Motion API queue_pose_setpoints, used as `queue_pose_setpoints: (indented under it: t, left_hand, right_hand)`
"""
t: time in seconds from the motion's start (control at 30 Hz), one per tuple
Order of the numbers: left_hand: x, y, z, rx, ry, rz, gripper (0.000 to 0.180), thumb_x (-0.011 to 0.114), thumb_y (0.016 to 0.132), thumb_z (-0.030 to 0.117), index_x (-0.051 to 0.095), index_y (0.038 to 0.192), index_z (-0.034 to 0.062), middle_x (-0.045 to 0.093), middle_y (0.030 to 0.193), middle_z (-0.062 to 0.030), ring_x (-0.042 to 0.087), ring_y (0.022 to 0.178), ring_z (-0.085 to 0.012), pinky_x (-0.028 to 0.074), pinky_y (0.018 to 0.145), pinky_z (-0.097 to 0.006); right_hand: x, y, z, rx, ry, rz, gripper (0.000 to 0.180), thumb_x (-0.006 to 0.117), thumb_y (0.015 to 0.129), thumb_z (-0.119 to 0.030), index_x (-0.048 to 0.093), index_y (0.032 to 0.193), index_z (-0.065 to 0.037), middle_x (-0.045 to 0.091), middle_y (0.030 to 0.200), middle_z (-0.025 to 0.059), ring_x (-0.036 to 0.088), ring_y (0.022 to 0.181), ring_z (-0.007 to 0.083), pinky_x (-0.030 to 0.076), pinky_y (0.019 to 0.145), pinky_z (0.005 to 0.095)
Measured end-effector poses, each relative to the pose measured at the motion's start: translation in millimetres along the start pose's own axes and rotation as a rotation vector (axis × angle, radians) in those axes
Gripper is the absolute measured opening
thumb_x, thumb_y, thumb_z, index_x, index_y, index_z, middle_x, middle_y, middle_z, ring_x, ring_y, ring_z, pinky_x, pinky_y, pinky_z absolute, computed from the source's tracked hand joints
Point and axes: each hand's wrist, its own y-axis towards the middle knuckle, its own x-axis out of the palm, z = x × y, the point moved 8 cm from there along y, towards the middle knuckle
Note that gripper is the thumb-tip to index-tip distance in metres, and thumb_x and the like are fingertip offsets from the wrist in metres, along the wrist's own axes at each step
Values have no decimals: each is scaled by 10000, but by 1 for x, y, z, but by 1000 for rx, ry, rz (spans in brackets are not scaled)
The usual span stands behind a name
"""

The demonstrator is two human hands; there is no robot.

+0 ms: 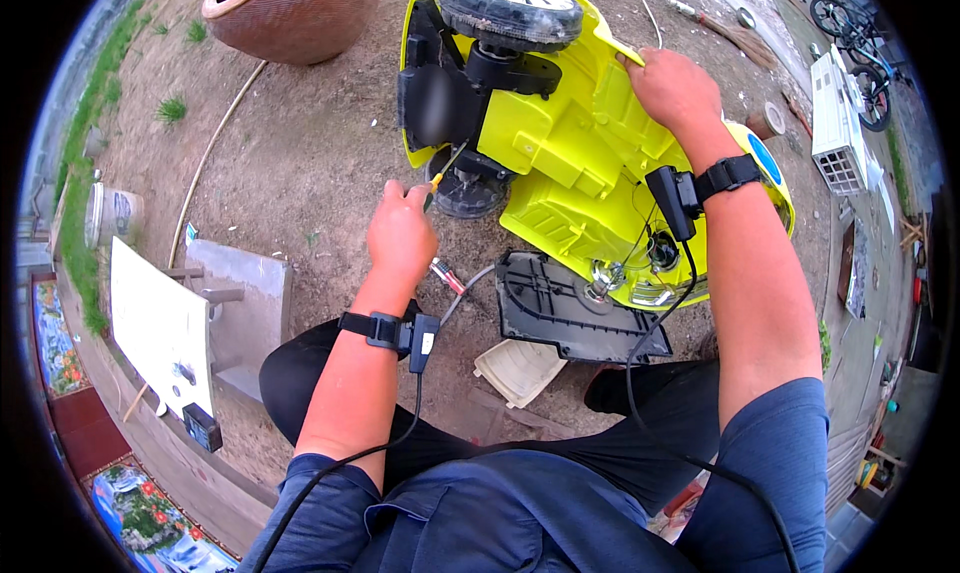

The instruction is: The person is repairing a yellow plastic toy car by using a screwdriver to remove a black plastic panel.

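Observation:
A yellow ride-on toy car (545,138) lies tipped over, showing its hollow underside and a black-and-white wheel (512,11). My left hand (403,231) is closed round a screwdriver (437,181) with a yellow and dark handle. Its shaft points up toward the black parts by the axle; whether the tip touches them I cannot tell. My right hand (678,88) grips the car body's upper right edge. Thin wires hang near the headlight at the car's lower end. Below it, a black plastic panel (560,298) rests on the soil.
A cream plastic cover (520,371) and a red-and-clear handled tool (447,273) lie near my legs. On the left stand a white board (160,323), a grey seat (250,283) and a bucket (118,216). A big clay pot (300,23) is at the back.

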Motion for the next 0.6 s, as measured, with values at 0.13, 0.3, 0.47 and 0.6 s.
queue_pose_setpoints:
  t: [0.13,0.3,0.47,0.6]
  left_hand:
    - [6,0,-13,-58,-155,-28,380,634,784,52,673,1158,111,611,1043,-166,650,882,-336,535,707,-432]
    - [52,-9,-45,-767,-1252,-370,407,650,841,113,592,1224,-12,687,998,-172,670,859,-262,530,700,-391]
    - [19,-2,-42,-219,-417,-42,399,678,845,140,570,1182,-44,677,982,-139,660,834,-260,533,699,-409]
    - [-1,-5,-15,-112,15,-23,393,710,842,178,569,1135,-42,649,980,-123,646,873,-273,524,712,-413]
  right_hand:
    - [2,2,1,-13,-3,21,462,403,985,-483,655,1101,-114,671,1115,171,623,1051,386,505,869,508]
    - [1,3,2,-26,4,26,484,408,982,-503,659,1080,-101,677,1085,173,626,1026,394,502,848,511]
    - [1,2,-2,-33,16,33,487,408,981,-513,666,1069,-110,681,1071,165,626,1018,392,499,833,510]
    - [2,3,2,-24,-1,35,480,401,983,-515,668,1079,-128,682,1074,160,625,1022,388,501,834,503]
